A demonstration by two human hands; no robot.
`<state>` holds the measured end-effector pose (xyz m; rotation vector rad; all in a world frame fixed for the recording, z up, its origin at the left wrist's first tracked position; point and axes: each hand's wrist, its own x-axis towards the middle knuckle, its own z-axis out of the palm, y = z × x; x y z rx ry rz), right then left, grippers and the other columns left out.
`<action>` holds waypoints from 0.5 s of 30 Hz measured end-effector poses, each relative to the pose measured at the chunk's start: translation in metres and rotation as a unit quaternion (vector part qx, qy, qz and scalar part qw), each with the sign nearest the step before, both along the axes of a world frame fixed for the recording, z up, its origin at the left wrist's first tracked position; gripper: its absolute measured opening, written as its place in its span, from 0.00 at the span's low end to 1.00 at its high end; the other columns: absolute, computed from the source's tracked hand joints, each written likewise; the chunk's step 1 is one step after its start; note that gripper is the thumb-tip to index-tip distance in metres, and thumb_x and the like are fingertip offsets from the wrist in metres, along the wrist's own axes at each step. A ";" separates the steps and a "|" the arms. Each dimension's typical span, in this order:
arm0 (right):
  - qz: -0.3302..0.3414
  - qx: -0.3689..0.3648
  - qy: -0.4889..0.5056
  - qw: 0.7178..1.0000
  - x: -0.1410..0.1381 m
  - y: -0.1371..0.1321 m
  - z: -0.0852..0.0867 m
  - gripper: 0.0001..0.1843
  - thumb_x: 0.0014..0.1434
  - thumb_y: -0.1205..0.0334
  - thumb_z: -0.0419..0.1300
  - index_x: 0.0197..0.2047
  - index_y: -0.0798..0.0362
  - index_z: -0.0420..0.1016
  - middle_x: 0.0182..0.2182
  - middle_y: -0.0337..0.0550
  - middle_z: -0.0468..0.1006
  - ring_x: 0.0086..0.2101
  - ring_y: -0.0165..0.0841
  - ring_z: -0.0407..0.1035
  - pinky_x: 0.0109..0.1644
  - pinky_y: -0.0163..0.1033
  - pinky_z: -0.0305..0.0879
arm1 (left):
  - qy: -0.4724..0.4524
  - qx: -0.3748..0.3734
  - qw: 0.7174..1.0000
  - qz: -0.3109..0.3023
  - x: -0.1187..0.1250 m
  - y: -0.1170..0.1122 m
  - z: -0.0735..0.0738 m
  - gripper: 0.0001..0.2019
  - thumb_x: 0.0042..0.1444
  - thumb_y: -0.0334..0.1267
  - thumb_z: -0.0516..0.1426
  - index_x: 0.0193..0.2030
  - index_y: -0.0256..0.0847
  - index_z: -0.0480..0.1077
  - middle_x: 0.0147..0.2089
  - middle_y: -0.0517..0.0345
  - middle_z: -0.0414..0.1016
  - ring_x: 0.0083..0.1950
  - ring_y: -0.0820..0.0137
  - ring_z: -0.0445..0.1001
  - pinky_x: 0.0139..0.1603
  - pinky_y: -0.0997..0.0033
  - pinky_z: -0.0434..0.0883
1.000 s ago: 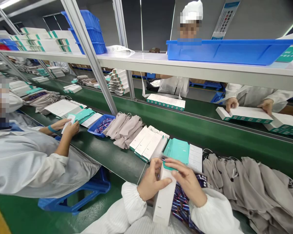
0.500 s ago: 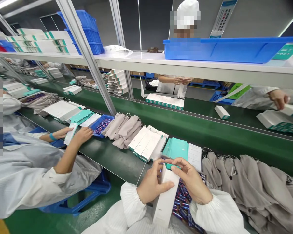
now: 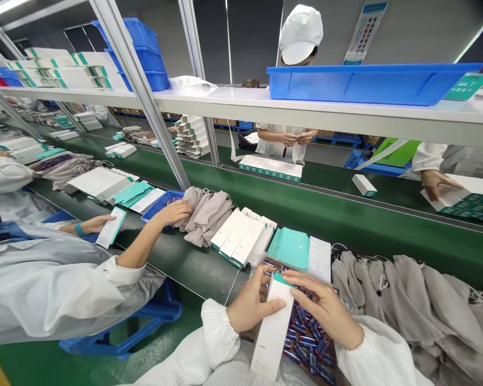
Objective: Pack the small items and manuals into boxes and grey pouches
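My left hand wrapped round white carton, fingers clamped on its side. Carton upright-ish between my hands, nearer left, long axis running from me toward green worktop, top end tipped away. Right hand has fingers together at carton's top end, can't tell if actually gripping. Teal slip poking out at that end. Blue-and-red sticks just right of carton, grey ear-loop masks further right. Carton print too small to read, lol.

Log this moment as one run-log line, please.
left hand: holds white carton | right hand: at carton top, by teal flap | beside: grey cloth bags
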<state>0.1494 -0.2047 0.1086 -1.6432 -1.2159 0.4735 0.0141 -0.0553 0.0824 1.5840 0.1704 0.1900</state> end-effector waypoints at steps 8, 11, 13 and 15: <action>0.019 -0.001 -0.122 0.992 -0.002 0.004 0.004 0.20 0.63 0.58 0.53 0.58 0.44 0.67 0.56 0.44 0.70 0.56 0.40 0.63 0.60 0.50 0.63 | -0.002 0.031 0.999 -0.041 0.008 0.005 0.006 0.31 0.52 0.50 0.60 0.56 0.42 0.51 0.47 0.50 0.70 0.42 0.65 0.73 0.37 0.67 0.70; 0.018 0.002 -0.130 0.991 -0.003 0.006 0.001 0.20 0.63 0.58 0.52 0.58 0.44 0.67 0.55 0.44 0.71 0.56 0.39 0.63 0.59 0.50 0.63 | -0.001 0.018 0.998 -0.055 0.009 0.006 0.003 0.30 0.53 0.50 0.59 0.57 0.42 0.51 0.48 0.49 0.70 0.43 0.65 0.73 0.38 0.67 0.70; 0.023 -0.009 -0.128 0.992 -0.002 0.006 -0.001 0.18 0.63 0.57 0.52 0.56 0.43 0.69 0.55 0.43 0.71 0.55 0.39 0.64 0.59 0.49 0.63 | -0.006 -0.003 0.998 -0.062 0.009 0.006 -0.001 0.29 0.54 0.50 0.59 0.57 0.43 0.52 0.49 0.49 0.70 0.44 0.66 0.73 0.40 0.66 0.70; 0.026 -0.019 -0.124 0.992 -0.001 0.006 -0.002 0.18 0.63 0.57 0.53 0.55 0.43 0.70 0.54 0.43 0.72 0.55 0.38 0.65 0.59 0.48 0.63 | -0.010 -0.028 0.997 -0.067 0.009 0.005 -0.005 0.29 0.53 0.50 0.59 0.56 0.43 0.52 0.49 0.50 0.70 0.45 0.66 0.73 0.42 0.66 0.70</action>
